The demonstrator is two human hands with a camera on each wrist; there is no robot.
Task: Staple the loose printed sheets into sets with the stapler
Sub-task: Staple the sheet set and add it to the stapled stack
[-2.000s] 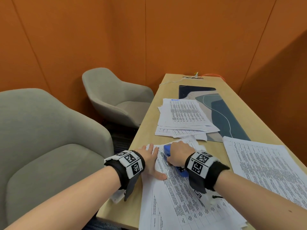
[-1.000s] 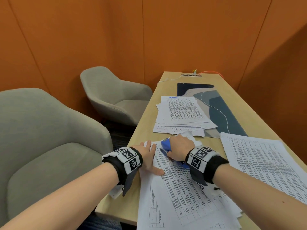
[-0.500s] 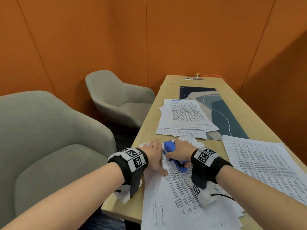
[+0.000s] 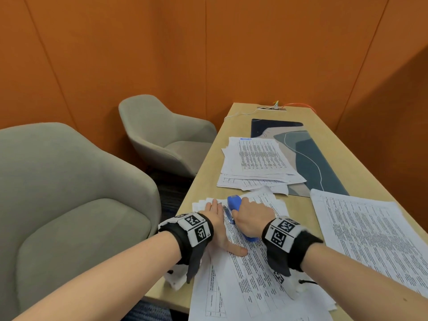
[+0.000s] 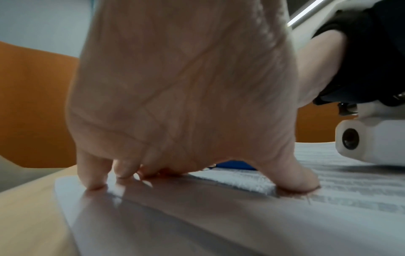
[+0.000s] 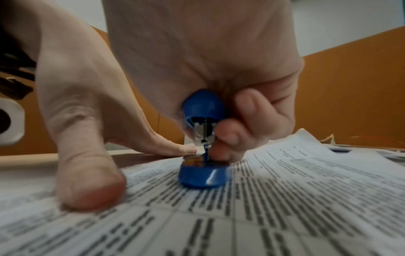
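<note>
1. The left hand (image 4: 216, 222) is lying flat with fingers spread, pressing down the near set of printed sheets (image 4: 245, 281) at the table's (image 4: 368, 163) left front edge; its thumb is reaching out toward the right wrist.
2. The right hand (image 4: 253, 218) is gripping the blue stapler (image 4: 234, 202), fingers curled over its top arm, with the stapler's base sitting on the sheets near their far left corner.
3. In the right wrist view the stapler (image 6: 203, 138) is standing with its mouth parted, metal showing between arm and base; whether paper is lying in the mouth cannot be told.
4. A second stack of sheets (image 4: 257, 163) is lying farther along the table, partly over a dark desk mat (image 4: 310, 163).
5. A third pile (image 4: 370, 237) is lying to the right.
6. Two grey armchairs (image 4: 69, 193) are standing at the left.
</note>
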